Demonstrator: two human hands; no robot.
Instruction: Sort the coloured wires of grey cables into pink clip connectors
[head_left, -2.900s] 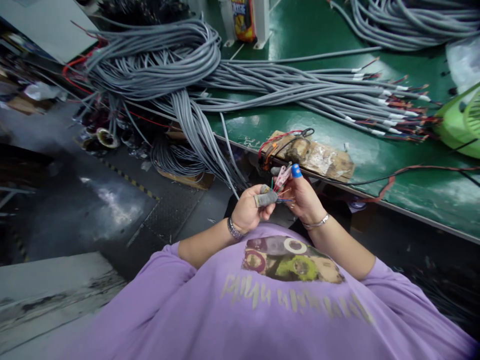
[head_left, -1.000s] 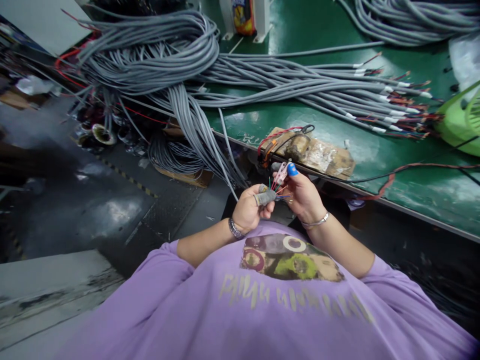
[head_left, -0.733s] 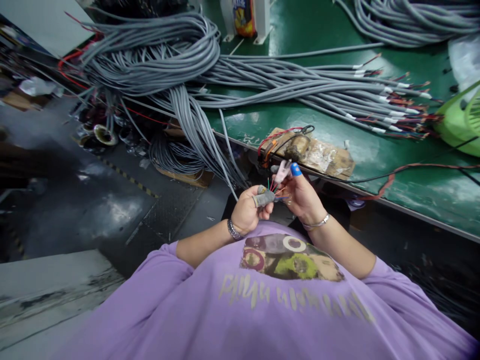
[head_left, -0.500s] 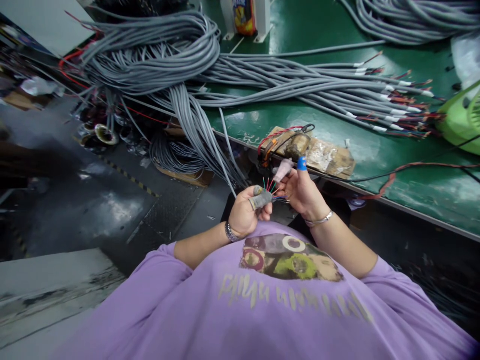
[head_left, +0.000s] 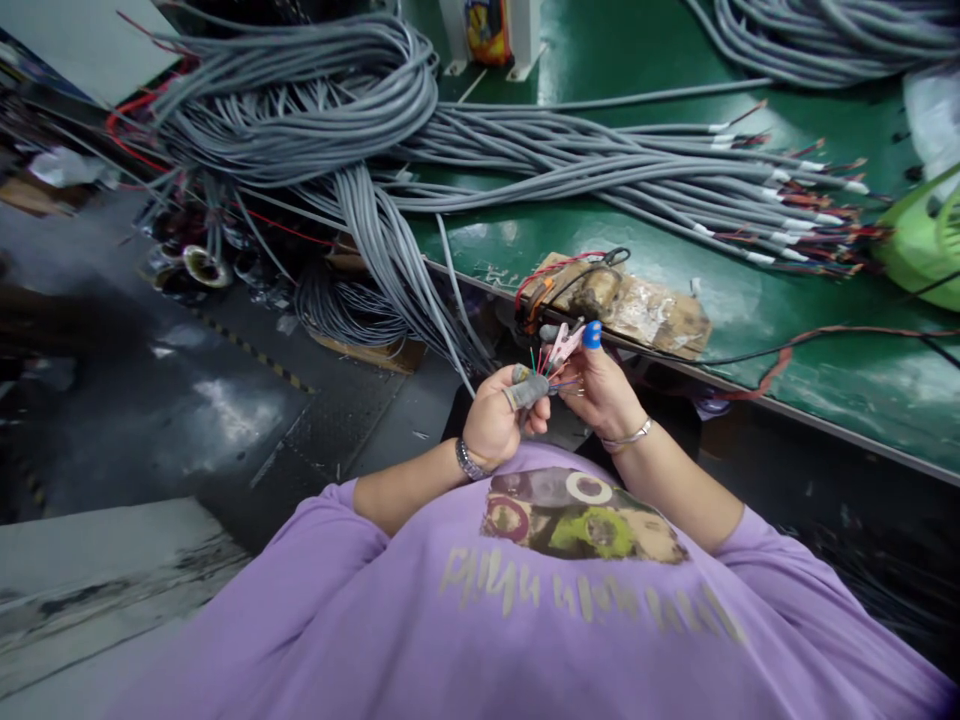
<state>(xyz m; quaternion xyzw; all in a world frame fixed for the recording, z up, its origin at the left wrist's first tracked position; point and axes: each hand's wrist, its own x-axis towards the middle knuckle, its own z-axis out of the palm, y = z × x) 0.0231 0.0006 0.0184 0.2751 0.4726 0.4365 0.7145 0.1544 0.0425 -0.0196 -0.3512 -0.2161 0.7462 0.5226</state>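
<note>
My left hand (head_left: 499,418) is closed around the end of a grey cable, mostly hidden by the fingers. Worn grey coverings are on its thumb and a finger. Thin coloured wires (head_left: 541,362), red, green and blue among them, fan out above that thumb. My right hand (head_left: 606,395), with a blue cover on the thumb tip, is closed on a small pink clip (head_left: 564,346) that looks like a clothes peg. Its other fingers are close to the wires; whether they touch them I cannot tell.
Grey cables (head_left: 300,120) lie coiled on the green bench (head_left: 810,345), some hanging over its edge. Stripped ends point towards a lime-green fan-like housing (head_left: 922,240). A taped cardboard block (head_left: 652,312) with leads sits at the front edge. A cardboard box (head_left: 397,355) is below.
My right hand has shifted slightly left, and its thumb has come in against the pink clip, which has turned and shows more clearly. My left hand keeps its hold, moving slightly right.
</note>
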